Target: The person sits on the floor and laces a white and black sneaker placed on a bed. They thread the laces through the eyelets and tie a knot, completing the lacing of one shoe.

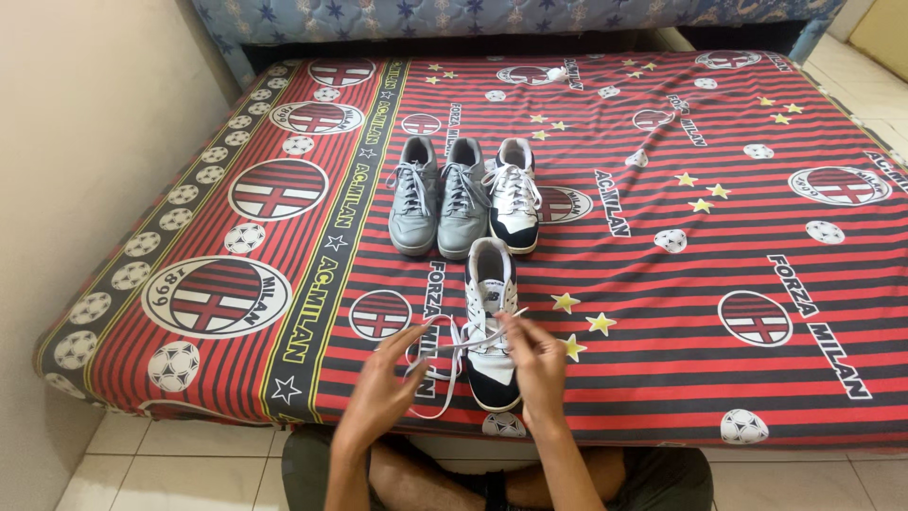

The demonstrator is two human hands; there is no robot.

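A white and black sneaker [491, 284] lies on the striped mattress, toe toward me, its white laces [445, 355] loose. My left hand [383, 383] pinches one lace end at the shoe's left side. My right hand [537, 364] rests over the toe area and pinches the other lace. Just beyond stands the matching white and black sneaker [514, 196], laced. To its left sits a pair of grey sneakers [439, 194], side by side.
The low mattress [719, 237] has a red and black striped sheet with round crests, footballs and stars. A wall [85, 123] runs along the left. A blue patterned bed [492, 17] stands behind. Tiled floor and my crossed legs [492, 478] are at the bottom.
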